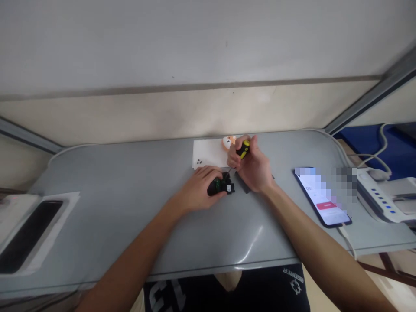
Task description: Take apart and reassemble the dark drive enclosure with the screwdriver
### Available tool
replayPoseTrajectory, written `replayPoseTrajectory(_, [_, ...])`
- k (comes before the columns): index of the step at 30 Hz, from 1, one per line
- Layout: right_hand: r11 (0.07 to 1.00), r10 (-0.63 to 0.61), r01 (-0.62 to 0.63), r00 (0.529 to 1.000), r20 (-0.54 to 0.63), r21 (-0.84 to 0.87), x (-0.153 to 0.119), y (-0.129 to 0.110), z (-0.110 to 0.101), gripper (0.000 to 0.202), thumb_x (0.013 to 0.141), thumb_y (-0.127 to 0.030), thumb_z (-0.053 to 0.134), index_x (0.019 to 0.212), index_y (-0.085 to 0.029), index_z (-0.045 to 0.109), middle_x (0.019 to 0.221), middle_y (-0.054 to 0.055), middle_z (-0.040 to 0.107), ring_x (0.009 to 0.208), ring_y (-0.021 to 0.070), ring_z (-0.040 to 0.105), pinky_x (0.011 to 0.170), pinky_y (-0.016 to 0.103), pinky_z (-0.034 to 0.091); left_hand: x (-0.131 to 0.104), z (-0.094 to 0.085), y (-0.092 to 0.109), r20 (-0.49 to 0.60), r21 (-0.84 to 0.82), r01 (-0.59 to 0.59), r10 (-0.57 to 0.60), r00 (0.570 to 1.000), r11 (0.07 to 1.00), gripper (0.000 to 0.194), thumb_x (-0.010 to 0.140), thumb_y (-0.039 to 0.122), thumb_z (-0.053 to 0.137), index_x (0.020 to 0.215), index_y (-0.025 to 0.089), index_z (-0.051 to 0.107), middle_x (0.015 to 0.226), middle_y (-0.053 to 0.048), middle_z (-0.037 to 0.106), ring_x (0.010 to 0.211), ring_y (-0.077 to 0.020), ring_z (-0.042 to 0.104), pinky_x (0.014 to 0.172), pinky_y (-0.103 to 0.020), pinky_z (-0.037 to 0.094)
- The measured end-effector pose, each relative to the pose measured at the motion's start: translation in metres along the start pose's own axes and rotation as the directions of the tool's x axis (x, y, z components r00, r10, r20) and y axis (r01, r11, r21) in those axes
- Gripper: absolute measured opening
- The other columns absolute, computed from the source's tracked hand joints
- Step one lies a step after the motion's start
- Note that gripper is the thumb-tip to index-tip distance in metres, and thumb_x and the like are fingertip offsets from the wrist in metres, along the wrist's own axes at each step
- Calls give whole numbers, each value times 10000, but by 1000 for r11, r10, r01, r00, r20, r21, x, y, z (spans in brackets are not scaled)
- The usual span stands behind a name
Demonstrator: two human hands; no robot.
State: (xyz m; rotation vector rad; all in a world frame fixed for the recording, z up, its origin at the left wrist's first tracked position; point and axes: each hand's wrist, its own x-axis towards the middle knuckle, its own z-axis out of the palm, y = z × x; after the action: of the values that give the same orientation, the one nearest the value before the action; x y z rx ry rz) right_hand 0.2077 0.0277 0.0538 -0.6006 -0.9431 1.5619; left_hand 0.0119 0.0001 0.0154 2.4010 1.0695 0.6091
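Note:
My left hand (202,188) is closed around a small black device with a green circuit board (229,188), steadying it on the grey table. In my right hand (253,167) is a screwdriver with a black and yellow handle (243,149). Its thin shaft slants down to the device; the exact spot where the tip meets it is too small to tell. Several tiny dark screws (199,161) lie on a white sheet of paper (208,149) just behind my hands. A dark flat piece (244,187) lies partly hidden under my right wrist.
An orange and white animal-face item (227,142) sits on the paper's far right. To the right are a lit phone (321,199) with a charging cable and a white power strip (380,197). A black phone (29,236) lies at the left. A wall bounds the table (130,173) behind.

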Motion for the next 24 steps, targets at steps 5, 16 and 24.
replayPoseTrajectory(5, [999,4,-6,999,45,38,-1,3,0,446,1024,-634,437,829,-256,571,679,-15,353,590,147,347,578,285,425,0,1,-1,-9,18,-24,25,1000,1000,412,889,387,758,1223,234,573,1309,-93,647,1260,-304,568,1108,-492,432])
replayPoseTrajectory(16, [999,-25,21,997,79,47,-1,3,0,448,1015,-634,466,820,-249,587,668,-14,347,591,144,344,556,277,396,0,-1,0,14,11,-4,4,1000,1000,405,890,374,767,1231,248,590,1298,-78,658,1247,-294,578,1104,-486,447])
replayPoseTrajectory(24, [999,19,-21,998,56,39,-1,1,0,484,993,-687,457,801,-254,552,652,-19,354,577,146,328,564,289,377,-1,0,-1,10,17,-10,10,1000,1000,344,892,371,761,1161,235,594,1266,-74,671,1219,-291,588,1082,-482,449])
